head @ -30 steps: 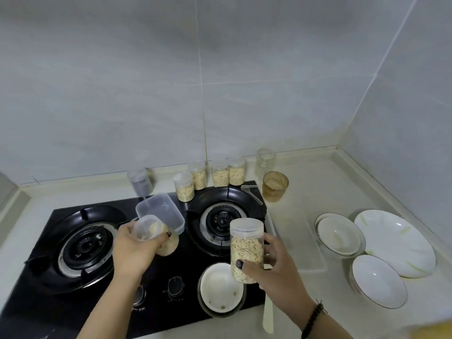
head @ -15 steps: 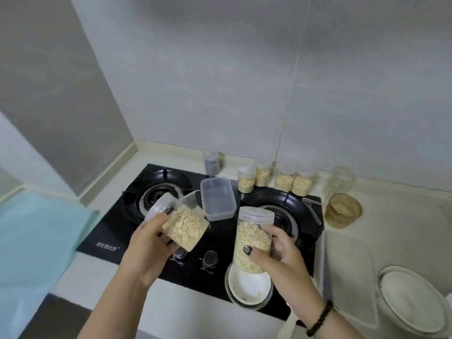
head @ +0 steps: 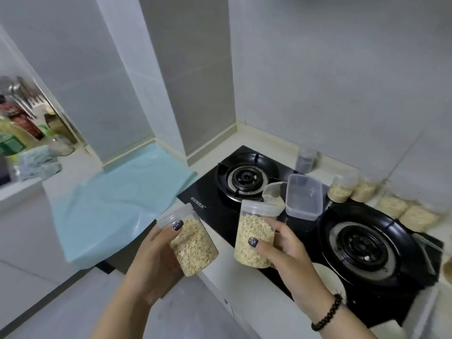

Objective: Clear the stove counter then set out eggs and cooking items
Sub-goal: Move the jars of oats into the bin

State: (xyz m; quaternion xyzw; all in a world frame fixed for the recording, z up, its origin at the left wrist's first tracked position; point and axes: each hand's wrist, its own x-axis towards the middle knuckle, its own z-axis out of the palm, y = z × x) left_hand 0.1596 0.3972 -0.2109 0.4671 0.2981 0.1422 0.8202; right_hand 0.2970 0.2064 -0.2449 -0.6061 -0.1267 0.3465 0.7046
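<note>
the left hand grips a clear jar of oats, tilted, lifted above the bench's front edge. the right hand is wrapped around a second oat jar, upright, lifted over the front of the black stove. an empty clear tub sits on the stove between the two burners. more oat jars line the wall behind the right burner, and a pale blue mat lies on the bench left of the stove

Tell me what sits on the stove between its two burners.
In the head view, a clear rectangular plastic container stands on the black stove between the left burner and right burner, beside a small tilted empty jar.
</note>
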